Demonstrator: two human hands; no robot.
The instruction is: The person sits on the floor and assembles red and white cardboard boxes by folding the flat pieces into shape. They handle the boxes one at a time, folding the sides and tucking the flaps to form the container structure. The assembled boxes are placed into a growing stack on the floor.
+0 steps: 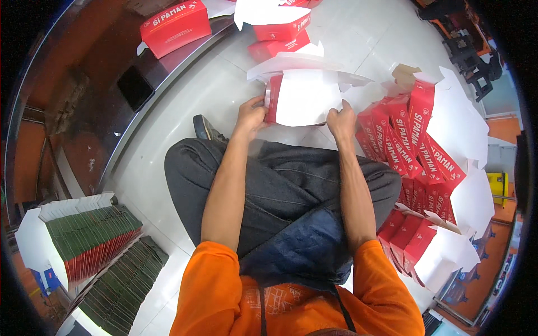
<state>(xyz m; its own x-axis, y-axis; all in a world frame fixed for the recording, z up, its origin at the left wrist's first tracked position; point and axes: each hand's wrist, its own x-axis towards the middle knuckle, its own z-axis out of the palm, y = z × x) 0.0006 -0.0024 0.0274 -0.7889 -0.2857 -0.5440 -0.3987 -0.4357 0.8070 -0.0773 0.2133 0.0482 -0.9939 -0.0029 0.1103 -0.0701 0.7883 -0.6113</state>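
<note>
Between my two hands is a red and white cardboard food box (308, 98), its white inside showing and its flaps spread at the far side. My left hand (252, 116) grips the box's left side by the red panel, thumb and fingers closed on it. On the right, my right hand (341, 119) pinches the near right corner, thumb upward. The box is held just beyond my crossed legs, above the floor; whether its underside touches the floor is hidden.
To the right lies a heap of red boxes (399, 131) with white flaps. More red boxes (281, 31) stand ahead on the tiled floor. On the dark bench (168, 63) at left are a red box (176, 29) and a black phone (135, 88). Stacked flat cartons (95, 235) stand lower left.
</note>
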